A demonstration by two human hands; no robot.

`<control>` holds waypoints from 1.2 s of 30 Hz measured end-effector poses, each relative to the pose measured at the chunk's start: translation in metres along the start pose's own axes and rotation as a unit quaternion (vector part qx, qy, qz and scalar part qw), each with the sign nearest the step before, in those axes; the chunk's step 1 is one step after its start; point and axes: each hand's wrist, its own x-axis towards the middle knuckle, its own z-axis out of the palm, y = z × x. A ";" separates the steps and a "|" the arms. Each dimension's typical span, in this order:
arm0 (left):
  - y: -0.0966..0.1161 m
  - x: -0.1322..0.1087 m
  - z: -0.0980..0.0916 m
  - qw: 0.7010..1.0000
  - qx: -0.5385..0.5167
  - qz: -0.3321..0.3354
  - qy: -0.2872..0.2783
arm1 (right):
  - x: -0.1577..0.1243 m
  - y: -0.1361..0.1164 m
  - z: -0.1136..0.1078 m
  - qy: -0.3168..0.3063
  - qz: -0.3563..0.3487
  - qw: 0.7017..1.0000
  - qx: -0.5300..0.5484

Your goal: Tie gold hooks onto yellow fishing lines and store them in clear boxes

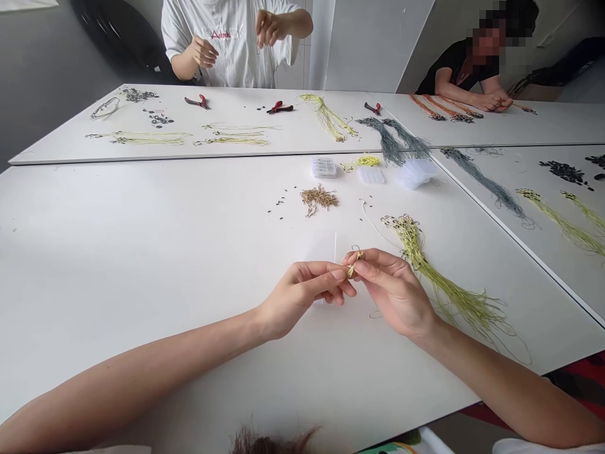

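Note:
My left hand (307, 290) and my right hand (390, 287) meet over the white table (142, 265), fingertips pinched together on a small gold hook with yellow-green cord (354, 260). A thin clear line runs up from the pinch. Just right of my right hand lies a bundle of yellow-green cords with hooks (439, 284). A pile of loose gold hooks (320, 197) sits farther back, with tiny dark beads (278, 205) to its left.
Small clear plastic boxes (324, 167) stand behind the hooks. Grey cord bundles (397, 142), pliers (280, 108) and more yellow cords (142, 137) lie on the far tables. One person in a white shirt (236, 44) works opposite; another in black (467, 75) sits at back right.

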 end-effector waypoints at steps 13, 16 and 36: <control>0.027 0.005 -0.017 0.981 0.189 0.005 0.051 | 0.007 -0.006 -0.015 0.018 0.033 0.999 0.036; 0.034 0.004 -0.020 0.961 0.263 0.053 0.060 | 0.006 -0.006 -0.014 -0.017 0.078 0.997 0.022; 0.020 -0.001 -0.011 0.876 0.392 0.239 0.146 | 0.002 -0.001 -0.003 -0.075 0.114 0.990 -0.034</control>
